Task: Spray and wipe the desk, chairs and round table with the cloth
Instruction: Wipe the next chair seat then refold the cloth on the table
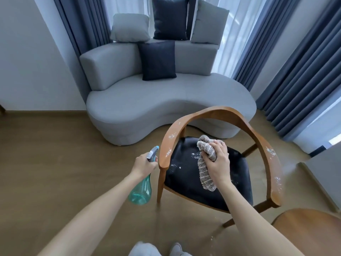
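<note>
A wooden chair [238, 119] with a curved armrest rail and a black padded seat [186, 174] stands in front of me. White spray foam speckles the rail and the seat. My right hand [216, 159] grips a bunched brown-and-white cloth [205, 163] and presses it on the seat. My left hand [143, 166] holds a teal spray bottle [141, 191] by its grey trigger head, just left of the chair's left arm, nozzle pointing toward the chair.
A grey curved sofa [166, 106] with grey and dark cushions stands behind the chair, before blue curtains [302, 74]. The edge of a round wooden table [306, 226] shows at the bottom right. Wooden floor [64, 154] lies to the left. My white shoes [177, 249] are below.
</note>
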A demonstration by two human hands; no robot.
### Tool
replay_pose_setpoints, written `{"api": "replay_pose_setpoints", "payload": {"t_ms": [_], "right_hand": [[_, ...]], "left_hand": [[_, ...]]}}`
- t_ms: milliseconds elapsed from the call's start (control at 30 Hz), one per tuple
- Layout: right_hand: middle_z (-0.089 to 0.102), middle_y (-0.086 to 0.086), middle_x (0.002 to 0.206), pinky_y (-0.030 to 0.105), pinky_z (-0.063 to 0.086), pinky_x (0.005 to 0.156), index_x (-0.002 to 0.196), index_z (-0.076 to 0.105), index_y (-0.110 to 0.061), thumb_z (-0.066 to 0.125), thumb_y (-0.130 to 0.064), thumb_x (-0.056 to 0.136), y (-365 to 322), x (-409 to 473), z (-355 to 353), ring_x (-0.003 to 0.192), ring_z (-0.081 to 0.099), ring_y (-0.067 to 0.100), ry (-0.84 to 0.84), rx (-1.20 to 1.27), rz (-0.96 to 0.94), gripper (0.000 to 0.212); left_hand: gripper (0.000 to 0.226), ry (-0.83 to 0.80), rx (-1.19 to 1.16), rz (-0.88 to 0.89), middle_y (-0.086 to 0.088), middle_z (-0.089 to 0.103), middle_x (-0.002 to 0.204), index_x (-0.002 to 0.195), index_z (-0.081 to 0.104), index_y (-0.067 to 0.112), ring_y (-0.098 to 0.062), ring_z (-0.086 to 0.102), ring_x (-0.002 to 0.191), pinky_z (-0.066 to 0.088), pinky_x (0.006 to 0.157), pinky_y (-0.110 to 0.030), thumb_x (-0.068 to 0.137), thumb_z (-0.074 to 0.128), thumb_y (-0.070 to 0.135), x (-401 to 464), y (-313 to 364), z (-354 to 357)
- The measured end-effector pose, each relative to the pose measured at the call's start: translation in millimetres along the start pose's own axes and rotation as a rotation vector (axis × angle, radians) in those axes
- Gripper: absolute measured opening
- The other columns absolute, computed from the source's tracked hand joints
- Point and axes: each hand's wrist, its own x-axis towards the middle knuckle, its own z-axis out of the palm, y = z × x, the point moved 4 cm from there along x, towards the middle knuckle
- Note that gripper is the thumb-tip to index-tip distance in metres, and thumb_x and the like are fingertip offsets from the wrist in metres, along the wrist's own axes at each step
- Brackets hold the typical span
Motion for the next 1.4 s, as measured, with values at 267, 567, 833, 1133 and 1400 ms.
{"api": "replay_pose_setpoints", "payload": {"t_ms": [267, 567, 833, 1133, 1400], "right_hand": [[0.046, -0.013, 0.119, 0.05, 0.032, 0.107, 0.112, 0.062, -0.013, 0.071, -0.017, 0.083, 11.1, -5.8, 5.3, 0.129, 0.037, 0.019, 0.091, -0.099, 0.05, 0.031], [0.048, -0.012, 0.121, 0.054, 0.036, 0.104, 0.111, 0.062, -0.014, 0.072, -0.017, 0.082, 7.0, -20.9, 35.6, 0.125, 0.042, 0.023, 0.116, -0.14, 0.112, 0.03], [0.042, -0.015, 0.122, 0.052, 0.031, 0.108, 0.113, 0.062, -0.011, 0.072, -0.015, 0.083, -6.9, -31.6, 53.8, 0.13, 0.038, 0.023, 0.126, -0.133, 0.14, 0.032], [0.053, 0.001, 0.129, 0.052, 0.029, 0.11, 0.116, 0.062, -0.012, 0.072, -0.017, 0.083, -4.5, -37.0, 55.0, 0.134, 0.035, 0.024, 0.156, -0.16, 0.162, 0.035], [0.053, 0.001, 0.129, 0.054, 0.026, 0.109, 0.115, 0.062, -0.012, 0.071, -0.019, 0.084, -3.3, -30.2, 73.1, 0.134, 0.034, 0.024, 0.118, -0.193, 0.147, 0.033]], "left_hand": [[0.011, -0.153, 0.116, 0.09, -0.001, 0.056, 0.067, 0.077, 0.057, 0.014, -0.019, 0.049, 0.061, 0.04, 0.058, -0.027, 0.087, 0.058, 0.017, 33.4, -25.0, 18.5], [0.026, -0.237, 0.299, 0.022, 0.001, 0.049, 0.066, 0.065, 0.04, 0.02, -0.019, 0.044, 0.06, 0.031, 0.05, -0.027, 0.087, 0.054, 0.018, 47.7, -66.7, 6.6], [0.021, -0.323, 0.338, 0.015, 0.001, 0.051, 0.071, 0.068, 0.041, 0.022, -0.019, 0.045, 0.063, 0.037, 0.057, -0.028, 0.086, 0.052, 0.02, 54.1, -76.9, -1.0], [0.015, -0.333, 0.365, 0.052, -0.003, 0.056, 0.08, 0.073, 0.045, 0.02, -0.018, 0.048, 0.067, 0.039, 0.06, -0.028, 0.087, 0.051, 0.019, 56.0, -74.3, -2.9], [0.009, -0.328, 0.295, 0.116, -0.002, 0.059, 0.085, 0.087, 0.054, 0.02, -0.02, 0.053, 0.072, 0.047, 0.066, -0.033, 0.081, 0.058, 0.013, 67.9, -71.4, -14.3]]}}
